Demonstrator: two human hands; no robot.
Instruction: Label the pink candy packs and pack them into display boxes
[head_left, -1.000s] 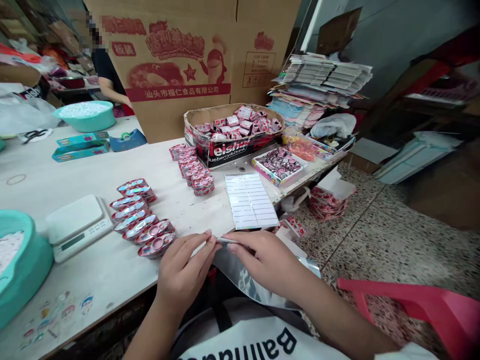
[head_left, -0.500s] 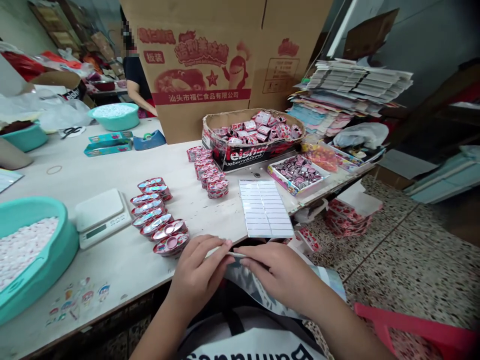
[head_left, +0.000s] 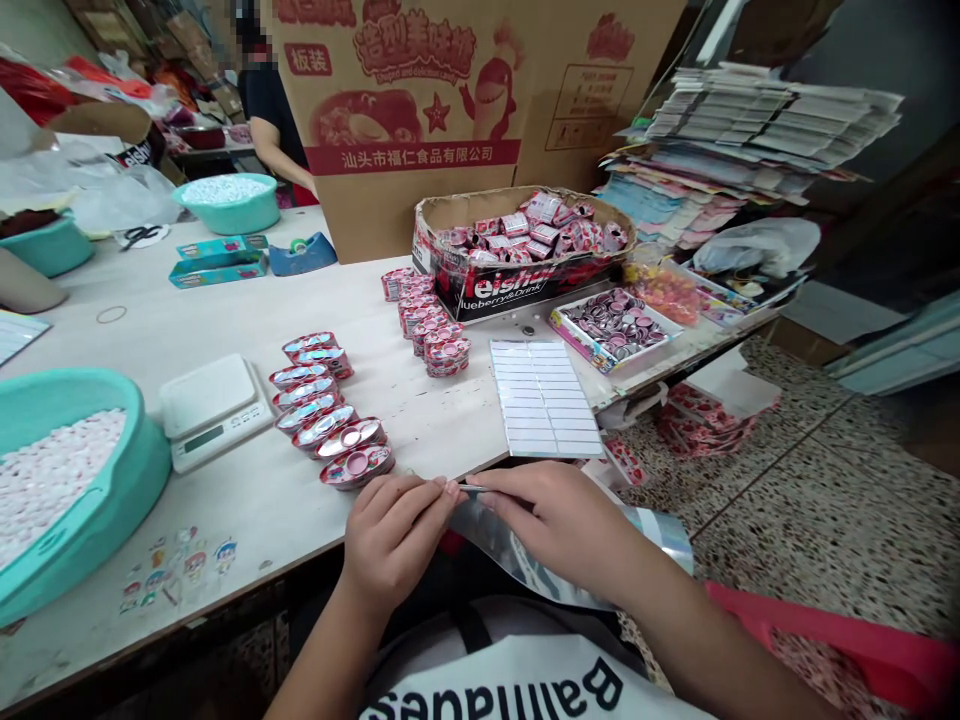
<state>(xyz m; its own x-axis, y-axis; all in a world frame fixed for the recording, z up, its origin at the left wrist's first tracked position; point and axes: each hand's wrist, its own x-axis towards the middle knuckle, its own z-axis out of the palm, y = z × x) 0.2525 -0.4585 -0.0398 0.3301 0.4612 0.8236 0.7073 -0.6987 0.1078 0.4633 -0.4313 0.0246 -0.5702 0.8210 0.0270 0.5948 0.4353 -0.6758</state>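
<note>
Just off the table's front edge, over my lap, a shiny silver sheet (head_left: pixel 510 545) bends downward, and its far end (head_left: pixel 667 535) curls out past my right forearm. My left hand (head_left: pixel 397 525) pinches its upper edge with fingers and thumb together. Opposite it, my right hand (head_left: pixel 551 510) grips the same edge, fingertips close to the left ones. On the table nearby lies a flat sheet of silvery label strips (head_left: pixel 546 400). Left of it stand two rows of small red-and-pink printed packs, one row (head_left: pixel 356 465) with shiny lids or seals, the other (head_left: pixel 446 355) farther back.
A white scale (head_left: pixel 214 410) and a teal basin of white candies (head_left: pixel 146 470) stand left. Behind are a carton of packs (head_left: pixel 517 290), a tray of round pink pieces (head_left: pixel 619 330) and a large cardboard box (head_left: pixel 420 200). A person's arm (head_left: pixel 281 160) shows behind. A red stool (head_left: pixel 825 640) is right.
The view has tilted down slightly and shifted, so the table's things appear a little higher and farther right. Both hands keep their grip on the sheet, its edge now seen more edge-on.
</note>
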